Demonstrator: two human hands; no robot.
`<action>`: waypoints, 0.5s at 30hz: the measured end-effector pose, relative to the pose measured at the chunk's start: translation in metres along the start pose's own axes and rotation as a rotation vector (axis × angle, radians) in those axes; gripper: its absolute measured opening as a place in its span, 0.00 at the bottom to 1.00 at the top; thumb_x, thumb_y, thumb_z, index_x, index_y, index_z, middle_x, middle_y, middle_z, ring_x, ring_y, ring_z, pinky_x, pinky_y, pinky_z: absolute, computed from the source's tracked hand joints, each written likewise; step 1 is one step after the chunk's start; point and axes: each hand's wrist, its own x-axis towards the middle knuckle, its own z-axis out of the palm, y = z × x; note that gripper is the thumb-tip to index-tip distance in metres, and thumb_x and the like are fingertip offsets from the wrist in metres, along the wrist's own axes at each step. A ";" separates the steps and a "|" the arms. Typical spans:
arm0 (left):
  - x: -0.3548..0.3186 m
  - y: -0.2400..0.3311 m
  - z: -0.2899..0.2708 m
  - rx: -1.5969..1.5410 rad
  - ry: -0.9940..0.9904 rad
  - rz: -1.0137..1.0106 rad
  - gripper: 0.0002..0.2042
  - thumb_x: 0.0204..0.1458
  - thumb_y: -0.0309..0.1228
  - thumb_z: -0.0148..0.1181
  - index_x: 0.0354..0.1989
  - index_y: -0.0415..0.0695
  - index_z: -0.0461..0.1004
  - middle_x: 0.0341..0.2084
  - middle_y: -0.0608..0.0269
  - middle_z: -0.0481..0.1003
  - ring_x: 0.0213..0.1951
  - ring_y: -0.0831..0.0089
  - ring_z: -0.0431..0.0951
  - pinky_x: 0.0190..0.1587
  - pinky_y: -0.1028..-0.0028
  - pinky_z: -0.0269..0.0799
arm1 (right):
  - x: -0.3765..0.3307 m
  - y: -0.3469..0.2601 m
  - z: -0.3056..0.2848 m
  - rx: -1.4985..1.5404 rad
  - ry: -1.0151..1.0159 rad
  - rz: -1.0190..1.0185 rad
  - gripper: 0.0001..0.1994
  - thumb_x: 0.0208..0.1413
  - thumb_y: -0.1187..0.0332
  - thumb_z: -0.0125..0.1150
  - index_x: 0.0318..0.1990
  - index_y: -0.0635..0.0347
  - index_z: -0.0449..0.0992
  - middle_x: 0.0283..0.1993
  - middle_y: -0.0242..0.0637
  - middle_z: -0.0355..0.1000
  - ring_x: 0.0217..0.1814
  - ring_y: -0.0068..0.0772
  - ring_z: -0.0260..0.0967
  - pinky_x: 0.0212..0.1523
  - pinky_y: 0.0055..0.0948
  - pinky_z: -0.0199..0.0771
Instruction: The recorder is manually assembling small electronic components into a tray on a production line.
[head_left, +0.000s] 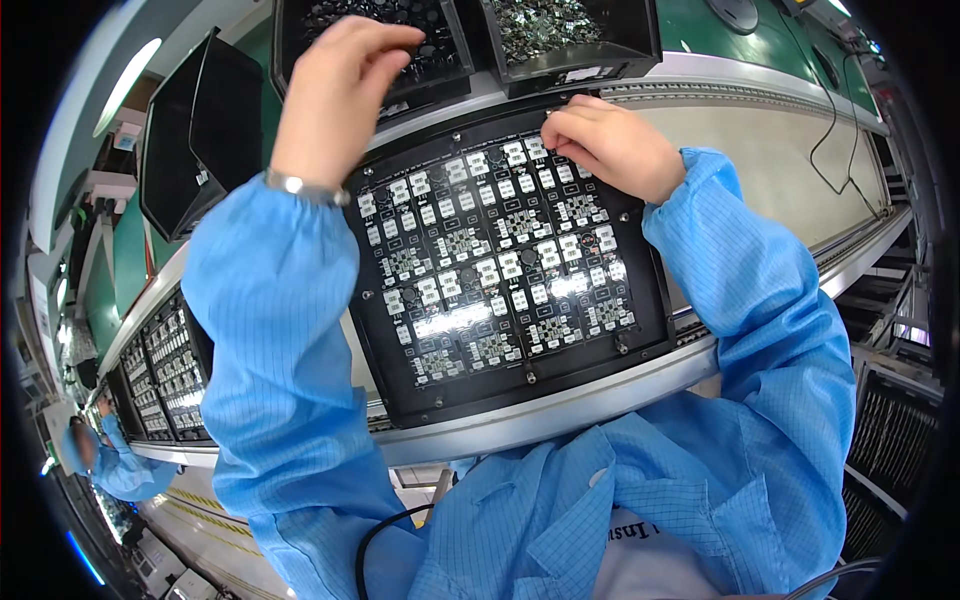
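My left hand [345, 85] hangs over a black bin [425, 100] of small dark round parts [425, 22]. Its thumb and forefinger point right with a gap between their tips, and nothing shows there. Below lies a panel of printed circuit boards [480, 255], dark with many white square components, set in a black tray [450, 405] with metal pins. My right hand [610, 145] is at the panel's far right corner, its fingers curled together. Whatever may be between those fingertips is hidden.
A second black bin [580, 75] holds small shiny pieces [540, 28]. An empty-looking black box [185, 140] stands at left. The tray sits across conveyor rails [740, 95]. Further left are another panel [165, 375] and a co-worker in a blue sleeve [135, 470].
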 end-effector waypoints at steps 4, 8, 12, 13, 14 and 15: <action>-0.019 0.035 0.017 -0.370 -0.167 -0.271 0.07 0.51 0.21 0.56 0.37 0.41 0.77 0.30 0.64 0.74 0.30 0.77 0.74 0.33 0.79 0.70 | 0.009 0.000 -0.020 0.035 0.060 -0.027 0.09 0.49 0.74 0.62 0.37 0.58 0.70 0.30 0.35 0.67 0.35 0.34 0.67 0.37 0.31 0.69; -0.026 0.035 0.052 -0.535 -0.320 -0.382 0.07 0.51 0.22 0.57 0.38 0.38 0.77 0.30 0.63 0.76 0.32 0.78 0.76 0.36 0.80 0.72 | 0.028 0.011 -0.057 0.245 0.456 0.210 0.06 0.51 0.75 0.61 0.36 0.62 0.73 0.34 0.33 0.72 0.33 0.25 0.70 0.35 0.25 0.71; -0.020 0.038 0.070 -0.572 -0.449 -0.499 0.08 0.51 0.23 0.56 0.39 0.37 0.77 0.27 0.65 0.78 0.31 0.81 0.76 0.35 0.81 0.72 | 0.056 0.046 -0.067 0.138 0.365 0.172 0.07 0.51 0.75 0.54 0.38 0.64 0.72 0.28 0.43 0.73 0.31 0.35 0.72 0.33 0.30 0.71; -0.018 0.037 0.071 -0.586 -0.480 -0.533 0.09 0.51 0.23 0.56 0.40 0.37 0.77 0.28 0.65 0.78 0.31 0.81 0.76 0.36 0.81 0.72 | 0.065 0.044 -0.065 0.055 0.316 0.160 0.08 0.50 0.75 0.53 0.39 0.64 0.72 0.29 0.46 0.73 0.33 0.43 0.73 0.35 0.34 0.72; -0.016 0.036 0.071 -0.612 -0.493 -0.551 0.10 0.50 0.24 0.57 0.41 0.37 0.77 0.28 0.64 0.78 0.32 0.80 0.77 0.37 0.81 0.72 | 0.067 0.043 -0.066 0.001 0.226 0.150 0.10 0.49 0.75 0.50 0.39 0.65 0.72 0.32 0.53 0.73 0.37 0.54 0.72 0.38 0.40 0.71; -0.013 0.034 0.074 -0.609 -0.501 -0.545 0.10 0.50 0.24 0.57 0.41 0.37 0.77 0.29 0.63 0.78 0.33 0.80 0.77 0.37 0.81 0.72 | 0.073 0.052 -0.059 -0.034 0.088 0.185 0.10 0.49 0.75 0.49 0.39 0.65 0.73 0.33 0.54 0.73 0.38 0.54 0.72 0.39 0.41 0.71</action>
